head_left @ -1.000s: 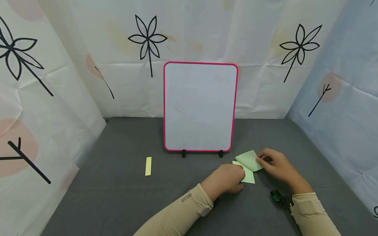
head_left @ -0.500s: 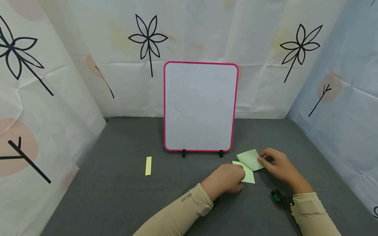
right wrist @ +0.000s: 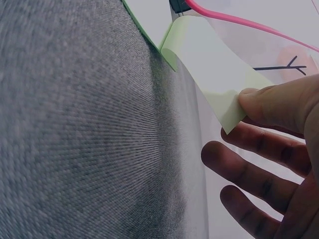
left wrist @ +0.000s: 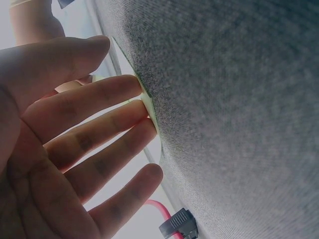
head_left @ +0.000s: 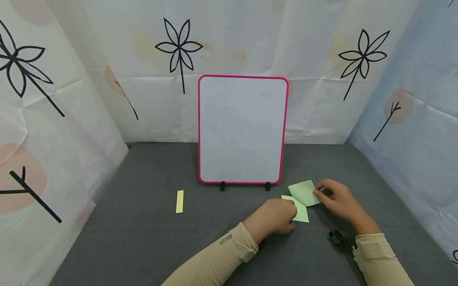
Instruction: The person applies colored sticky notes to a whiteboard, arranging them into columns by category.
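Right of center in the head view, a light green sticky note pad (head_left: 301,215) lies on the grey table. Its top sheet (head_left: 305,192) is lifted and curls away toward the right, meeting the pad along a fold. My right hand (head_left: 338,202) pinches that sheet's free corner between thumb and index finger, as the right wrist view shows; the other fingers are spread below. My left hand (head_left: 273,216) presses the pad down with its fingertips. In the left wrist view those fingers (left wrist: 112,119) are nearly straight, their tips against the pad's green edge (left wrist: 149,107).
A whiteboard (head_left: 243,129) with a pink frame stands upright on black feet at the back. A narrow yellow paper strip (head_left: 179,201) lies to the left. White cloth (head_left: 143,99) with plant drawings encloses the table. A black and green wrist device (head_left: 336,237) sits by the right sleeve.
My right hand has shifted slightly right, drawing the green sheet a little further up and away from the pad. The left hand has stayed in place.
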`<state>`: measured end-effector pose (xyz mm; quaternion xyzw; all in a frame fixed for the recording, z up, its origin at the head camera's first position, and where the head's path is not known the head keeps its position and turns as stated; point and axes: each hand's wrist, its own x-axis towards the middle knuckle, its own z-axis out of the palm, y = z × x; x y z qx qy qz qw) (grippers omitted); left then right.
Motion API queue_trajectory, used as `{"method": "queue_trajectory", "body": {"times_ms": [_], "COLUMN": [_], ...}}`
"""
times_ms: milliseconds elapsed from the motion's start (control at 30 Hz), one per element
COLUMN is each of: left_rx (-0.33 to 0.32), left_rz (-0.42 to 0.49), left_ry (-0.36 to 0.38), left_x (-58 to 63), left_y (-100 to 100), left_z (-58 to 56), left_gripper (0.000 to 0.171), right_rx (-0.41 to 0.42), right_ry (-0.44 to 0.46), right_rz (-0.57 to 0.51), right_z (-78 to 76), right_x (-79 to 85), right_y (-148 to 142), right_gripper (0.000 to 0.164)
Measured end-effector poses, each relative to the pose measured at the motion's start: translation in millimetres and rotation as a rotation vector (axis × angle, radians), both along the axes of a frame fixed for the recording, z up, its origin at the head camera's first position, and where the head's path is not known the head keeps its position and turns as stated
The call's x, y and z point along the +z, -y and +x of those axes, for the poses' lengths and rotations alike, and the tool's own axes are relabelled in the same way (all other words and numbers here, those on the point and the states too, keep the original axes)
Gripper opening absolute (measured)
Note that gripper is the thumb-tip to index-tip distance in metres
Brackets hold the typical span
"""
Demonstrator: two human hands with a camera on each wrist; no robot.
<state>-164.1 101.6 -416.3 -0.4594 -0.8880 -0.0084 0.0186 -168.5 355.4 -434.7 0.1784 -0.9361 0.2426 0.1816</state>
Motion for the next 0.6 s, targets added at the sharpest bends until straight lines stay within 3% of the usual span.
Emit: {"method": "queue_trajectory", "body": {"times_ms": [600], "left_rx": [0.002], "left_rz": [-0.012], "left_ry": [-0.015], "left_x": [-1.6], "left_y": [-0.7], "left_z": [0.0], "left_gripper": [0.035], "right_rx": [-0.039], "right_ry": [0.014], "right_rz": [0.010], "right_z": [0.4], "right_x": [1.2], "right_y": [-2.3], "right_gripper": [0.009]}}
